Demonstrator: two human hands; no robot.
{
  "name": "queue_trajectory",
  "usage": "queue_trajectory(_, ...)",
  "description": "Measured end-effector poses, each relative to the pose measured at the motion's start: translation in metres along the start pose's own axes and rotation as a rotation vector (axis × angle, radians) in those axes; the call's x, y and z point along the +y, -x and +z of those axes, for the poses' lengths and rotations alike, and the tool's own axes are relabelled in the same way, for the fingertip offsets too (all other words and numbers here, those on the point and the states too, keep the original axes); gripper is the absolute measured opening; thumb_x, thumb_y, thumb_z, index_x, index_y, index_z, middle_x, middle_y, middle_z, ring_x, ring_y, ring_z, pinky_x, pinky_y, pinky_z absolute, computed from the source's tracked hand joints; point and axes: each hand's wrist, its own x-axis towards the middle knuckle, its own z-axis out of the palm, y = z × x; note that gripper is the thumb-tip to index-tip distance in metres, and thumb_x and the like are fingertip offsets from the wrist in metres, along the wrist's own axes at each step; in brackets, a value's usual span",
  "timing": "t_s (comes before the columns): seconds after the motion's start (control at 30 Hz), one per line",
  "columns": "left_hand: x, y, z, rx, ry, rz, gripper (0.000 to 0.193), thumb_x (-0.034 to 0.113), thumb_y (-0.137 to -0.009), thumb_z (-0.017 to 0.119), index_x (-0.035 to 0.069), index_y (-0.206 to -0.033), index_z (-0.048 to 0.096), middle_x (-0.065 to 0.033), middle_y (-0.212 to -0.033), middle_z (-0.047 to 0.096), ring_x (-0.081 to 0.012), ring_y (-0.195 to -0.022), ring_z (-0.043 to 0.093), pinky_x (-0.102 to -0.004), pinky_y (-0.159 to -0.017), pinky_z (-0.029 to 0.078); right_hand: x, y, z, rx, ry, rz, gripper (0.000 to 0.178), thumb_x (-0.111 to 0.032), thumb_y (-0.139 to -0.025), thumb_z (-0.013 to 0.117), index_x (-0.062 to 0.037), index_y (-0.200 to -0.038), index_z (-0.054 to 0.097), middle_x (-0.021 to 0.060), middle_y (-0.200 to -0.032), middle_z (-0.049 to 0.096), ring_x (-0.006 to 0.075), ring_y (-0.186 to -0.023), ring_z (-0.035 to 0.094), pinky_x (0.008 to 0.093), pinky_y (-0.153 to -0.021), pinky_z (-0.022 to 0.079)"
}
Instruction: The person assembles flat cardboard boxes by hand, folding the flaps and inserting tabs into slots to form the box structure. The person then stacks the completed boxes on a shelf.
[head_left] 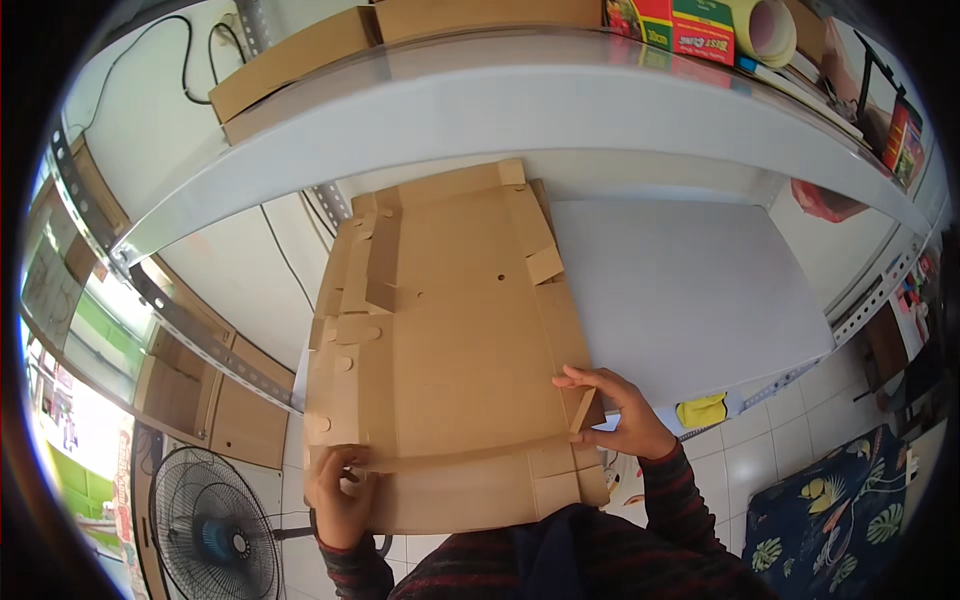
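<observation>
Pale grey shelving fills the far side of the room, its upper shelf stretching above a flat grey work surface. Over the left part of that surface lies an unfolded brown cardboard box, its near end reaching the person's body, with slotted flaps along the left side. At its near left edge, the left hand has its fingers bent, tips against the cardboard beside a crosswise crease; whether they grip it I cannot tell. At the near right edge, the right hand holds thumb and forefinger spread wide, a small raised flap between them, both tips at the cardboard. A black fan stands near left; a leaf-patterned cloth is near right.
</observation>
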Motion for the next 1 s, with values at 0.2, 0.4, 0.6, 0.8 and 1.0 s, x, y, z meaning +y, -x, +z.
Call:
queue_trajectory(0.2,-0.002,0.006,-0.001,0.096,-0.028,0.194,0.024,-0.006,-0.06,0.072,0.004,-0.08,0.064,-0.0073,-0.087,0.065,-0.0199,-0.073,0.063,-0.0294,-0.06,0.048,-0.003,0.0,-0.003,-0.005,-0.075,0.06,0.081,0.0,-0.065,0.081,-0.0085,-0.138,0.047,0.008,-0.13,0.06,0.0222,-0.125,0.052,0.0381,-0.108,0.038)
queue_trajectory(0.4,-0.004,0.003,-0.004,0.017,-0.043,0.031,0.018,-0.006,-0.063,0.071,0.003,-0.076,0.061,-0.0059,-0.079,0.063,-0.0161,-0.066,0.058,-0.0263,-0.054,0.041,0.003,-0.001,-0.005,-0.02,-0.009,0.001,0.079,0.004,-0.063,0.081,-0.0084,-0.135,0.05,0.008,-0.13,0.06,0.0218,-0.123,0.054,0.0369,-0.106,0.04)
queue_trajectory(0.6,0.004,0.007,-0.005,0.073,0.068,0.077,0.018,-0.011,-0.064,0.063,0.004,-0.075,0.061,-0.0075,-0.078,0.062,-0.0191,-0.066,0.057,-0.0273,-0.057,0.043,0.002,-0.003,-0.001,0.009,-0.057,0.023,0.078,0.005,-0.062,0.078,-0.0087,-0.135,0.052,0.0087,-0.127,0.062,0.0249,-0.119,0.056,0.0375,-0.104,0.042)
queue_trajectory(0.8,0.006,0.001,-0.004,-0.119,0.115,0.299,0.014,-0.01,-0.067,0.056,0.001,-0.076,0.06,-0.0095,-0.085,0.063,-0.0258,-0.078,0.059,-0.0325,-0.07,0.048,0.005,0.001,-0.004,-0.028,0.18,-0.058,0.079,-0.004,-0.057,0.079,-0.0075,-0.132,0.054,0.0106,-0.122,0.063,0.0281,-0.115,0.057,0.0387,-0.099,0.043)
queue_trajectory(1.0,0.019,-0.005,0.003,-0.28,0.213,0.203,0.055,-0.005,-0.073,0.061,0.005,-0.127,0.055,-0.0152,-0.119,0.059,-0.0276,-0.091,0.06,-0.0376,-0.083,0.049,0.007,0.008,0.009,0.063,0.036,0.018,0.081,-0.001,-0.056,0.079,-0.004,-0.132,0.052,0.0117,-0.126,0.06,0.0286,-0.116,0.057,0.0388,-0.1,0.043)
